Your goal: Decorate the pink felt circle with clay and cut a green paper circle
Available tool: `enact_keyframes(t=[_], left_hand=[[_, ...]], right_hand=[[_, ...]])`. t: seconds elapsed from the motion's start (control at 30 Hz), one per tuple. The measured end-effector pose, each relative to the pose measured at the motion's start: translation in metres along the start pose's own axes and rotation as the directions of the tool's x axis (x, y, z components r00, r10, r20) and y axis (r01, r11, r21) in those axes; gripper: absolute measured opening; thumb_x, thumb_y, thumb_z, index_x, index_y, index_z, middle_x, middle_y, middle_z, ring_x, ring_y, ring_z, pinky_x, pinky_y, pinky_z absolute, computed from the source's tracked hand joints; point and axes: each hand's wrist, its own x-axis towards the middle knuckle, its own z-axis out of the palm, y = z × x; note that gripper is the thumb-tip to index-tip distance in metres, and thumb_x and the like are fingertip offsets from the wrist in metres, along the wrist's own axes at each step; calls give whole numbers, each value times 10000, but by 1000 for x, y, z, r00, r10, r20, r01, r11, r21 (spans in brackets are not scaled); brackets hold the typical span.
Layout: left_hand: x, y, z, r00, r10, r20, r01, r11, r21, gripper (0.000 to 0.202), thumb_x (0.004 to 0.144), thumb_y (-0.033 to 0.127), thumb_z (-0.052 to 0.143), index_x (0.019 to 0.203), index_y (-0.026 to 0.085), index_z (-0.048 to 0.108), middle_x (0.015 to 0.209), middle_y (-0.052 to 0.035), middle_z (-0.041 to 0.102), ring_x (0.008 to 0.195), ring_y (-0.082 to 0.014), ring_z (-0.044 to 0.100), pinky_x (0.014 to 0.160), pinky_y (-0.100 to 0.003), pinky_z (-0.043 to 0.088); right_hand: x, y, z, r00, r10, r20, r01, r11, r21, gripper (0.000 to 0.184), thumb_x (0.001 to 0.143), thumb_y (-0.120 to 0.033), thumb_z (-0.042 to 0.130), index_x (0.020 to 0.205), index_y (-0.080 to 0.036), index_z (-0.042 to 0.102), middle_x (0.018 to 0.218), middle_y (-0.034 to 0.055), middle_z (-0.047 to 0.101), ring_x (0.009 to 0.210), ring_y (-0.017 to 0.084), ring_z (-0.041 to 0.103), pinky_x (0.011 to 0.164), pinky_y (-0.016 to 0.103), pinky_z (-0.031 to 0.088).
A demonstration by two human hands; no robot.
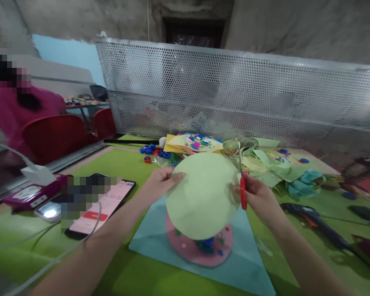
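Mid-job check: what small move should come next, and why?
I'd probably set the scissors down: the right hand holds them, while the left hand pinches the pale green disc, whose visible edge already looks round.

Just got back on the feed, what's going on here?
A person's left grip holds the edge of a pale green paper disc, while the right grip has red-handled scissors at its other side. Below, partly hidden, a decorated pink disc lies on a blue sheet. A glue gun lies to the right.
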Motion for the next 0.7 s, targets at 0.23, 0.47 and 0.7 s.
enact_keyframes(t=[0.23,0.47,0.7], left_hand=[[6,-16,5,963,97,-251,-142,976,-166,309,702,472,660,832,193,647,719,1,706,655,-164,630,603,-246,483],[-1,-3,-6,999,19,-27,-24,973,-229,124,526,251,751,616,208,677,592,17,692,526,-150,604,556,-258,494],[-7,7,-13,981,-172,86,180,979,-95,309,440,275,843,721,201,741,700,-80,756,596,-268,679,513,-333,545]], right_hand=[[-2,17,9,999,-9,-47,12,997,74,453,466,-354,855,829,-205,627,724,11,673,699,218,633,667,351,529],[-7,6,1,970,-102,-222,133,982,133,417,479,-352,853,790,-223,607,738,-18,650,642,167,600,635,315,520],[-9,-3,0,984,-160,-83,157,987,-47,403,492,-376,829,731,-238,536,635,-54,533,560,143,528,546,279,478]])
